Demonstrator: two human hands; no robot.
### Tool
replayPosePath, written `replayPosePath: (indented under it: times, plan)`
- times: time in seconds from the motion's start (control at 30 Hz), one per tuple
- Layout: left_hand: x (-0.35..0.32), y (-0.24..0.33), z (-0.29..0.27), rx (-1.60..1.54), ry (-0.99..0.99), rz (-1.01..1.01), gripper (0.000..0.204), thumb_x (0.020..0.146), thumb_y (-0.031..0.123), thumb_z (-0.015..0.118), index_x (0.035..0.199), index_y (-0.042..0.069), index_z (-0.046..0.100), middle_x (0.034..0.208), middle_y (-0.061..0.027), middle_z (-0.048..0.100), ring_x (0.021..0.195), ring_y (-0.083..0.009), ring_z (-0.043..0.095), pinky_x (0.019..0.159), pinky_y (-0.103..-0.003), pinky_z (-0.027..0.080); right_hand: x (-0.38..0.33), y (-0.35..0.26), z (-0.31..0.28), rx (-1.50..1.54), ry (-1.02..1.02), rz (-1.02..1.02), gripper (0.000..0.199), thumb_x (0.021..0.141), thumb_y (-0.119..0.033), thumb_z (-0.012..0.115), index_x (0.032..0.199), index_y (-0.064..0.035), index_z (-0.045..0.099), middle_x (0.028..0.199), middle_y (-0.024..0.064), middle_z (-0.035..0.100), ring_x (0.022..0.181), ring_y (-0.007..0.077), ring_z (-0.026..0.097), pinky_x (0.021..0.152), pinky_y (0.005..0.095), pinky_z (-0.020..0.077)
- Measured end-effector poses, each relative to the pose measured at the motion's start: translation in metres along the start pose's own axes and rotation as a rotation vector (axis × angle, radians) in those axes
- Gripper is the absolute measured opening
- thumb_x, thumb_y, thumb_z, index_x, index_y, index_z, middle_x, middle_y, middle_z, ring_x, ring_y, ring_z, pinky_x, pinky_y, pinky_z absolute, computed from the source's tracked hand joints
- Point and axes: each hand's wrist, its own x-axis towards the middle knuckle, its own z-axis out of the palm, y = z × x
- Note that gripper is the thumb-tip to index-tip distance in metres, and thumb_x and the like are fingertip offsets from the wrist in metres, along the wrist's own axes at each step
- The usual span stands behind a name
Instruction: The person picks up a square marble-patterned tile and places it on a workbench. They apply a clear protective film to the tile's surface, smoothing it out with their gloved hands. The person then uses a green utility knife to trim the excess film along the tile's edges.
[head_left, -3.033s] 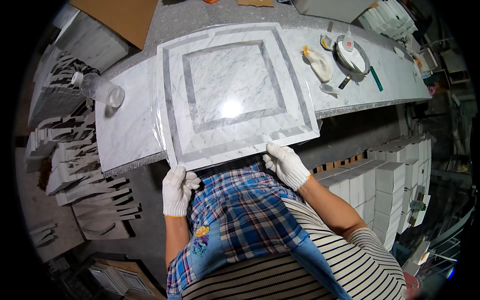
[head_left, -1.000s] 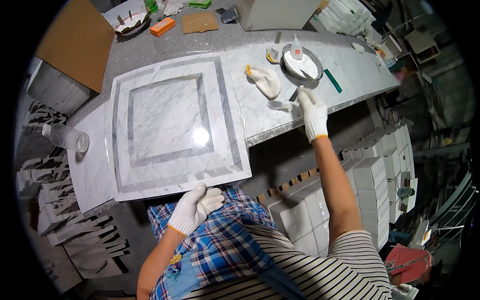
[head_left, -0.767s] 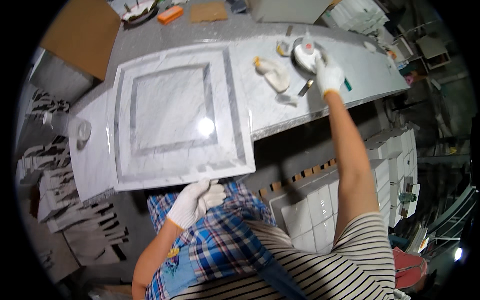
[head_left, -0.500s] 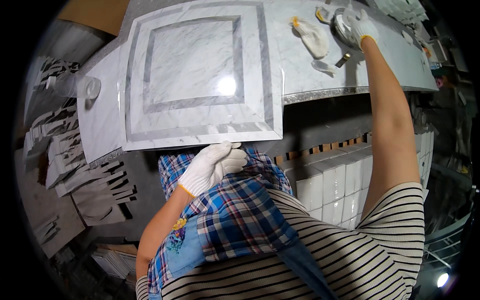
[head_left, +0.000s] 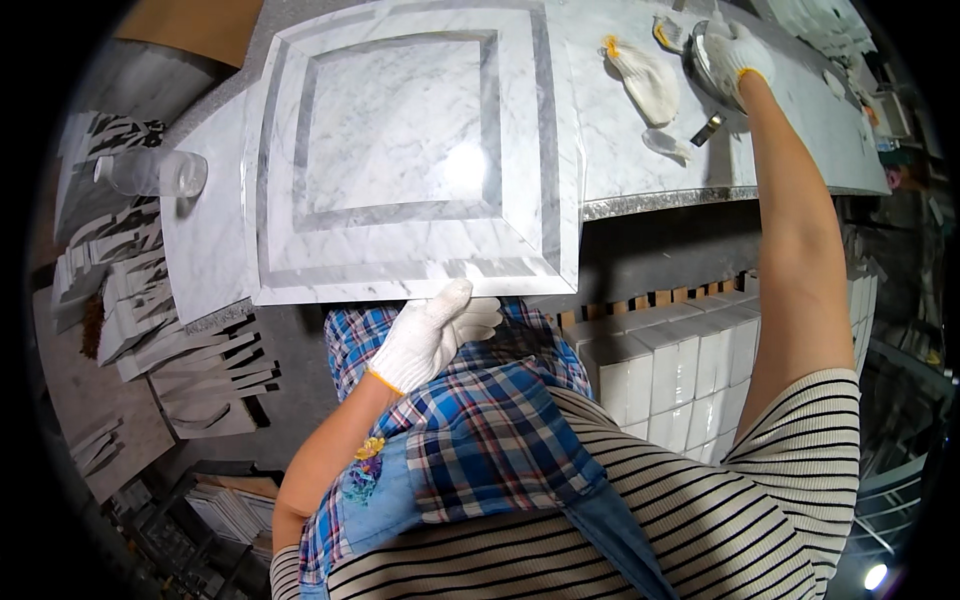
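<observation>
Grip of the white-gloved left hand [head_left: 430,338] is loosely half-curled, nothing visible inside, thumb at the near edge of a square white-and-grey marble panel [head_left: 400,135] on the white marble-topped desk [head_left: 615,165]. The white-gloved right hand [head_left: 740,58] overlaps a round dark-rimmed bowl [head_left: 702,72]; its hold is hidden.

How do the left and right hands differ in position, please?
The left hand is at the near edge of the marbled panel; the right hand is at the round bowl. The left hand is held close in; the right hand is far out. Both wear white gloves.
</observation>
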Motion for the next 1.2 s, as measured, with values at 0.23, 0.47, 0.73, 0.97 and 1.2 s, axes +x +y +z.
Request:
replayPosePath:
  times: [0.23,0.47,0.73,0.97,1.2]
  plan:
    - [-0.001,0.003,0.003,0.046,0.018,0.021,0.037,0.104,0.02,0.055,0.12,-0.013,0.059,0.106,-0.0224,0.071,0.095,-0.0296,0.072,0.083,-0.039,0.062,-0.013,-0.011,-0.009,0.135,-0.084,0.038,0.054,0.085,-0.042,0.065,0.13,-0.0122,0.065,0.116,0.0139,0.072,0.104,0.031,0.069,0.087,0.0393,0.0509]
    - [0.0,0.006,0.005,0.077,0.028,0.004,0.035,0.103,0.019,0.056,0.12,-0.011,0.06,0.108,-0.0223,0.07,0.094,-0.0298,0.072,0.08,-0.039,0.063,-0.003,0.003,-0.008,0.169,0.173,0.125,0.064,0.081,-0.055,0.069,0.13,-0.0147,0.065,0.121,0.0153,0.07,0.11,0.0339,0.066,0.096,0.0393,0.0492]
    - [0.0,0.01,0.004,-0.013,-0.001,-0.071,0.037,0.103,0.023,0.057,0.119,-0.01,0.06,0.104,-0.0213,0.072,0.09,-0.0308,0.072,0.082,-0.038,0.061,-0.082,-0.026,-0.087,0.587,0.395,-0.137,0.06,0.092,-0.041,0.067,0.134,0.0009,0.057,0.121,0.0146,0.069,0.112,0.0209,0.064,0.096,0.0306,0.0476]
    - [-0.008,0.013,0.01,0.02,0.066,-0.087,0.036,0.102,0.024,0.059,0.115,-0.009,0.063,0.103,-0.0212,0.072,0.087,-0.03,0.072,0.082,-0.036,0.06,-0.272,-0.085,-0.092,0.895,-0.293,-0.107,0.048,0.09,-0.027,0.071,0.128,0.0002,0.059,0.11,0.0066,0.068,0.099,0.0131,0.063,0.088,0.0282,0.0502]
    - [-0.005,0.011,0.008,-0.025,0.044,-0.086,0.034,0.101,0.022,0.059,0.113,-0.009,0.063,0.1,-0.0213,0.072,0.087,-0.0292,0.072,0.08,-0.037,0.06,-0.369,-0.087,-0.086,0.843,-0.684,0.015,0.039,0.087,-0.019,0.073,0.122,-0.0033,0.066,0.106,0.0077,0.069,0.096,0.0137,0.062,0.087,0.0295,0.0506]
